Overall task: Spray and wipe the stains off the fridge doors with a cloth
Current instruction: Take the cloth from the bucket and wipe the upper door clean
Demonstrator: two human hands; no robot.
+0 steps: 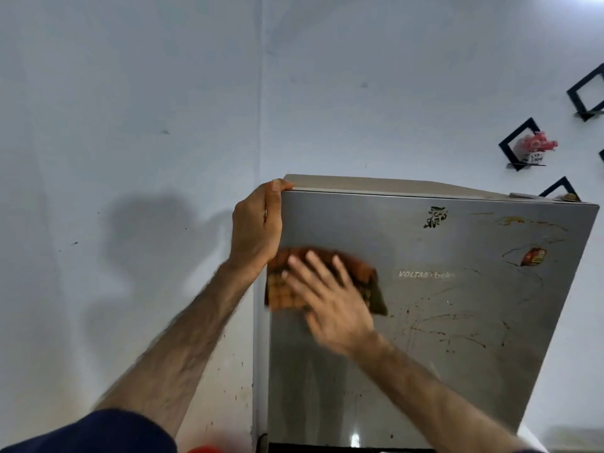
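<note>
Cloth [287,286] flat on the upper fridge door [457,305], left side, under my right hand [330,302]. Fingers straight and spread, pressing it to the steel, pointing up-left; hand blurred. My left hand [256,223] grips the door's top-left corner, fingers curled over the edge, arm extended upward. Stains [457,328] streak the door's right half, well apart from cloth.

My right hand [330,299] and the cloth [287,282] under it are motion-blurred, and the hand covers the cloth's middle. My left hand's [258,223] fingertips are hidden behind the fridge door [457,322] edge. Door bottom is cut off by the frame; red object [204,449] at the bottom edge is too blurred and cropped to identify.
</note>
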